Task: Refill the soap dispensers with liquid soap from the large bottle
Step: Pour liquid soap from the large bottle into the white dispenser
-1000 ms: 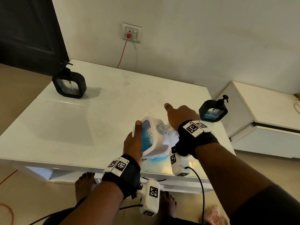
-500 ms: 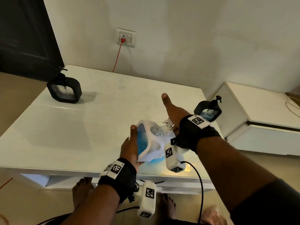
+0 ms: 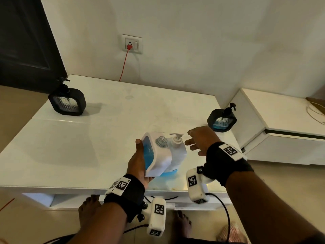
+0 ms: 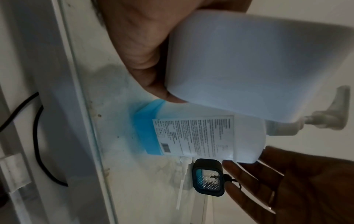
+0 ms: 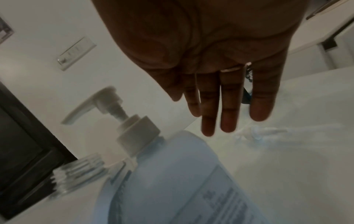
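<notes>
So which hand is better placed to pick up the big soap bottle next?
Right, probably. The right hand is open and empty beside the big bottle, while the left hand already holds the white dispenser with its neck open.

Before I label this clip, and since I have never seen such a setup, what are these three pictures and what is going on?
A person wears three cameras: one on the head, one on each wrist. From the head view, the left hand grips a white soap dispenser with its neck open. Beside it stands the large bottle, pump still on. The right hand is open, holding nothing. Two black dispensers, one far left, one right, stand on the white table. The left wrist view shows the bottle's label and a loose pump lying on the table.
</notes>
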`<state>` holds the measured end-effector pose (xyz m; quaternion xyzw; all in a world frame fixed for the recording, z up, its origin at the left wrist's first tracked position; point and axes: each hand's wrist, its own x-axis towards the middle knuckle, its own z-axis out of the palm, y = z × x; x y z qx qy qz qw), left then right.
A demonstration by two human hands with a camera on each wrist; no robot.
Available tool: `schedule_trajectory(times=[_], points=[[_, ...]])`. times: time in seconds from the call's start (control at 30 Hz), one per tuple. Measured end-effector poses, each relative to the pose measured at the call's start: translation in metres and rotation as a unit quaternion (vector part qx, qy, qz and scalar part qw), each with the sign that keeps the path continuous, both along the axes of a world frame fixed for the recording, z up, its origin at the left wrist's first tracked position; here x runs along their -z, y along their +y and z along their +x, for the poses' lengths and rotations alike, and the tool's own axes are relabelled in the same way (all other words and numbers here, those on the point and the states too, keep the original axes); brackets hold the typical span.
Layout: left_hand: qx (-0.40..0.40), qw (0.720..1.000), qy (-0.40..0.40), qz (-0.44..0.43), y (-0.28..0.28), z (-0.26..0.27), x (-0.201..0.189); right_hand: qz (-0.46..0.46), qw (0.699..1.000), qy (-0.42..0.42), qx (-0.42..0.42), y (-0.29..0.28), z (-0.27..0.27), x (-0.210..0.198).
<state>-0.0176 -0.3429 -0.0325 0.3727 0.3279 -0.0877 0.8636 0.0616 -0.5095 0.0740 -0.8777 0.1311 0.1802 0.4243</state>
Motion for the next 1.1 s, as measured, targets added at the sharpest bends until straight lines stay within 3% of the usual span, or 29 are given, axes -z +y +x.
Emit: schedule_trajectory(times=[0.13,0.3,0.67,1.1], points=[[0.001,1.0,-0.009,-0.006,0.001,-0.001,0.001,0.018,0.997,-0.038,-0.06,-0.012,-0.017,0.019],[-0.008,1.0,-0.019,-0.012,0.004,0.0,0.001,-0.026,0.979,-0.071,-0.188,-0.012,-0.03,0.027],[-0.023,0.999,-0.034,-0.03,0.006,0.004,0.007,-0.012,0.968,-0.131,-0.212,-0.009,-0.024,0.036],[-0.048,0.998,-0.027,-0.006,0.013,0.006,0.013,-0.017,0.959,-0.204,-0.195,0.011,0.029,0.053]])
